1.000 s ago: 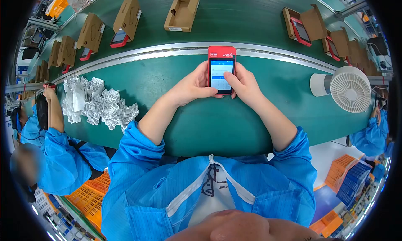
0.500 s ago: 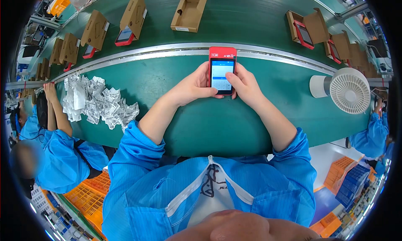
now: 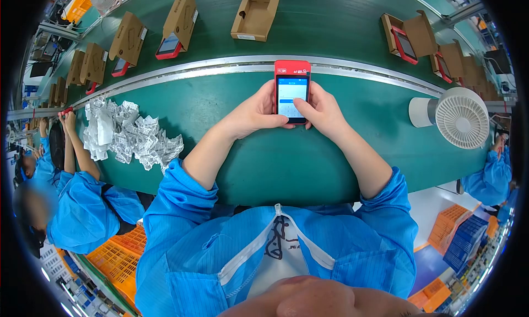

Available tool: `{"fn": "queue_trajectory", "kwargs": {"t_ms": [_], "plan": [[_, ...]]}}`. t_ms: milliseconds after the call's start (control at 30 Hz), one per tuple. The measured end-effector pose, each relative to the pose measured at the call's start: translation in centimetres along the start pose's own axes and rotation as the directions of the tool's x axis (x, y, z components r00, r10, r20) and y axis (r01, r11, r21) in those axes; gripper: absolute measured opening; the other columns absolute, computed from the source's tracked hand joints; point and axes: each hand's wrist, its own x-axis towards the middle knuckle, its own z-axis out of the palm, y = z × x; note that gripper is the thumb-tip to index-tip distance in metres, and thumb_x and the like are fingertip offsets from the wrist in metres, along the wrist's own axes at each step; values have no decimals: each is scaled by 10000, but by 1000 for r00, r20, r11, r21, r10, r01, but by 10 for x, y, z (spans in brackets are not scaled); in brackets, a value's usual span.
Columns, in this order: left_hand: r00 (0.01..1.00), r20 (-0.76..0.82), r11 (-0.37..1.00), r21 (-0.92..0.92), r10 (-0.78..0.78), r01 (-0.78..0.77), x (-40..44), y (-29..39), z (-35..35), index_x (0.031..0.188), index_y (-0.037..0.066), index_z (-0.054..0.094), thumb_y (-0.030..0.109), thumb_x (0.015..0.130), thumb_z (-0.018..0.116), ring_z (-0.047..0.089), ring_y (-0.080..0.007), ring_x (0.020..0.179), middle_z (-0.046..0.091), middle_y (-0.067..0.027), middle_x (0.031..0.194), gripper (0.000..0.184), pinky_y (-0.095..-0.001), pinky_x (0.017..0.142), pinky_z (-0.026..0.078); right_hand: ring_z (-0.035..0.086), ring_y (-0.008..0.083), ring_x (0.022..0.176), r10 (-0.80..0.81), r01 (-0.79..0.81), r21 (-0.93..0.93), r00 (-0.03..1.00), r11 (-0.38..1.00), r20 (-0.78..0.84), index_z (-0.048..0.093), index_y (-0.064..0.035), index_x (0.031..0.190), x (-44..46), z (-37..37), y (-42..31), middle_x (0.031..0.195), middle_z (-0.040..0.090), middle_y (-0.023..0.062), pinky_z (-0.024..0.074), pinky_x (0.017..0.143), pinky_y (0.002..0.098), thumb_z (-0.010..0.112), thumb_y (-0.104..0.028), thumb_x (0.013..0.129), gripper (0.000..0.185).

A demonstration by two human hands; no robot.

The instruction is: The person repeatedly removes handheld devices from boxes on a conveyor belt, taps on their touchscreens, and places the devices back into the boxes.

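A red handheld terminal (image 3: 292, 68) with a lit touch screen is held upright over the green bench, between both of my hands. My left hand (image 3: 258, 111) wraps round its left side, the thumb lying at the screen's lower left. Closed on the right side is my right hand (image 3: 325, 112), with its thumb on the screen around a blue bar and the keypad below it. The fingers behind the terminal are mostly hidden.
Crumpled printed paper (image 3: 132, 132) lies left on the bench, and a white fan (image 3: 462, 118) stands right. Beyond a metal rail (image 3: 220, 67), a green belt carries open cardboard boxes (image 3: 254, 19), several with red terminals. A co-worker in blue (image 3: 82, 212) sits at left.
My right thumb has slid left and slightly down on the screen. The boxes on the belt have shifted a little to the right. A red object now shows at the left co-worker's hands.
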Motion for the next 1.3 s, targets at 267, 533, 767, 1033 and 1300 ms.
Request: {"fn": "queue_trajectory", "kwargs": {"t_ms": [267,533,767,1033,1300], "plan": [[1000,-2,1000,8,3,-3,-2,4,4,1440,60,159,-12,798,621,493,-233,1194,416,-120,1335,794,-390,904,524,582,103,606,9,-5,93,999,996,-44,549,10,1062,0,2,2,829,628,75,458,455,238,540,-294,917,337],[999,22,999,24,34,-35,-5,-1,1,1435,58,165,35,811,631,497,-233,1193,417,-126,1337,779,-400,915,512,590,109,591,17,-9,68,993,998,-116,582,-5,1077,-2,9,-3,801,637,74,460,455,238,500,-327,940,359],[999,29,1000,-11,13,-12,-5,2,-1,1436,66,169,46,814,635,490,-229,1198,427,-118,1329,777,-410,923,508,595,119,600,-20,28,92,996,995,-91,579,-4,1071,-3,8,-3,808,640,78,461,454,242,490,-336,941,368],[999,5,991,-131,32,-31,-8,5,-3,1447,94,177,76,794,617,503,-267,1200,434,-129,1342,787,-463,951,481,610,135,699,-7,11,52,997,999,-79,490,14,1175,-6,11,-6,918,628,100,485,516,252,531,-316,918,420],[935,-117,887,-295,335,-355,-5,13,-7,1452,132,182,193,797,568,445,-249,1245,386,-104,1378,763,-449,1012,395,597,375,1029,-306,142,-618,937,773,-168,319,20,1339,15,47,-32,1219,518,235,510,825,399,725,-406,731,846]]}}
